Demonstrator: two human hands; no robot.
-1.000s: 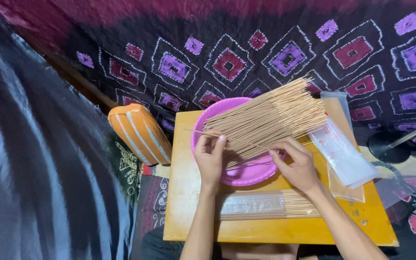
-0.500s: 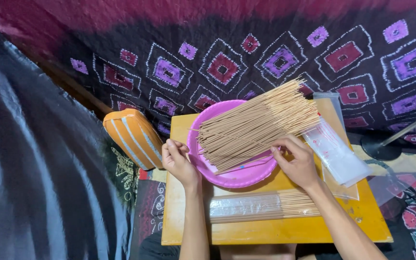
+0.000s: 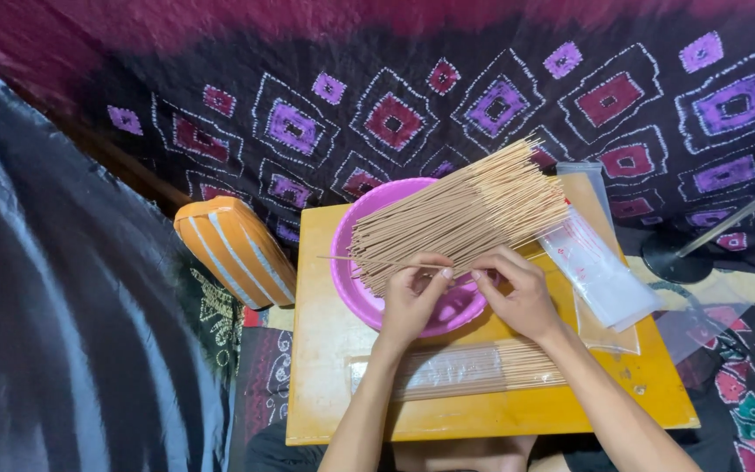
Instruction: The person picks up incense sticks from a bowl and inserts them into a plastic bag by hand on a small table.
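A big bundle of thin tan sticks [image 3: 465, 214] lies slantwise across a purple plastic bowl [image 3: 353, 280] on a small yellow table [image 3: 321, 350]. My left hand [image 3: 412, 297] and my right hand [image 3: 517, 293] meet over the near rim of the bowl. Both pinch a few thin sticks [image 3: 369, 260] that poke out to the left, apart from the bundle. A clear packet filled with sticks [image 3: 456, 369] lies on the table just in front of my wrists.
Empty clear plastic sleeves [image 3: 600, 275] lie at the table's right side. An orange striped cushion [image 3: 233, 249] leans left of the table. Patterned dark cloth [image 3: 482, 96] hangs behind, shiny dark fabric [image 3: 63, 323] on the left, and a black lamp base [image 3: 670, 258] at the right.
My left hand went from the bundle out to the bowl's left rim, then came back to the middle. Both hands now hold a few sticks drawn from the bundle.
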